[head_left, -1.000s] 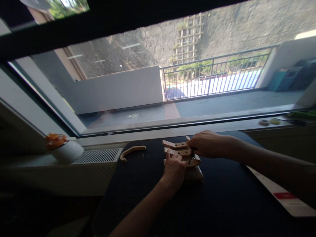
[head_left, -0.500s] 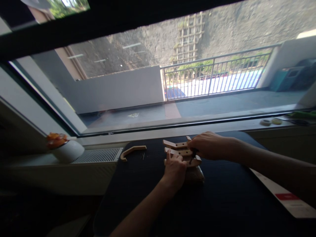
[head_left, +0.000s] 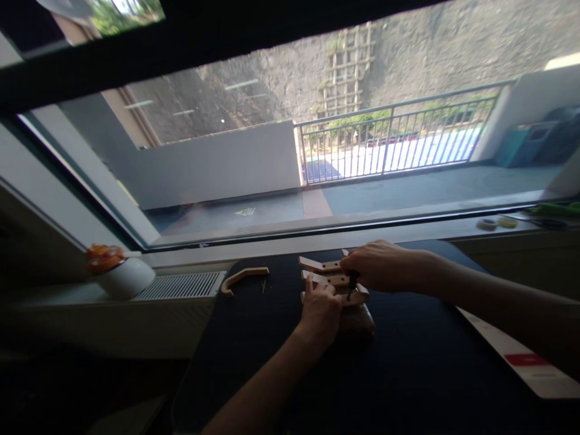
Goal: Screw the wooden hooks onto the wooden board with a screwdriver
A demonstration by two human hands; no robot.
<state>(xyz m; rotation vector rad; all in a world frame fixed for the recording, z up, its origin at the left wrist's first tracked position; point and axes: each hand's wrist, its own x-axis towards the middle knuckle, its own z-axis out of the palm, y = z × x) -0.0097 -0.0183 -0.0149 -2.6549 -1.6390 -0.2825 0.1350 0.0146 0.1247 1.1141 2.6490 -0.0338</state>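
Several bent wooden pieces (head_left: 334, 280) with dark screw holes lie in parallel rows at the table's far middle, on a brownish base (head_left: 360, 320) that is partly covered. My left hand (head_left: 321, 308) presses on the near pieces, its index finger stretched along the middle one and the other fingers curled over the nearest. My right hand (head_left: 369, 266) is closed round a dark screwdriver (head_left: 352, 285), pointing down at the nearest wooden piece; its handle is mostly hidden in the fist. Where the tip sits cannot be made out.
On the dark table (head_left: 272, 356), left of my hands, lie a loose bent wooden piece (head_left: 242, 275) and several small screws (head_left: 261, 286). A flat board with a red patch (head_left: 525, 360) lies at right. Behind are a window sill with tape rolls (head_left: 487, 224) and a white pot (head_left: 124, 278).
My right hand has shifted slightly left and turned a little, with the screwdriver more upright. My left hand and the wooden pieces have stayed in place.
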